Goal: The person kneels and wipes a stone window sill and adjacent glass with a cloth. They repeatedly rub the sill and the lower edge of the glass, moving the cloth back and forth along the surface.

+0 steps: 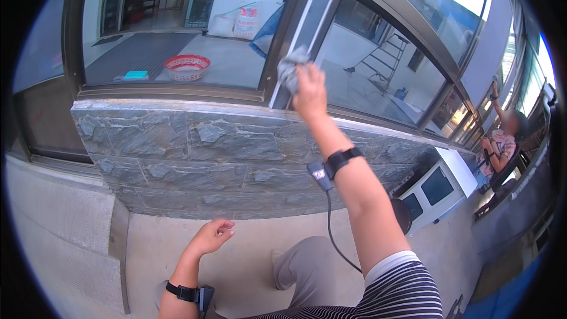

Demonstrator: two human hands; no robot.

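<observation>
My right hand (310,91) is raised and grips a crumpled grey cloth (290,66), pressed against the dark metal window frame post (307,29) between two glass panes. My left hand (212,235) hangs low in front of the stone-clad wall (195,153), fingers loosely curled, holding nothing. Both wrists carry black straps with small devices, and a cable runs down from the right one.
Behind the left window pane (177,23) a red basket (186,66) and sacks sit on a floor. A white cabinet (440,186) stands at the right along the wall. Another person (502,142) stands far right by the windows. A grey step (59,230) lies at lower left.
</observation>
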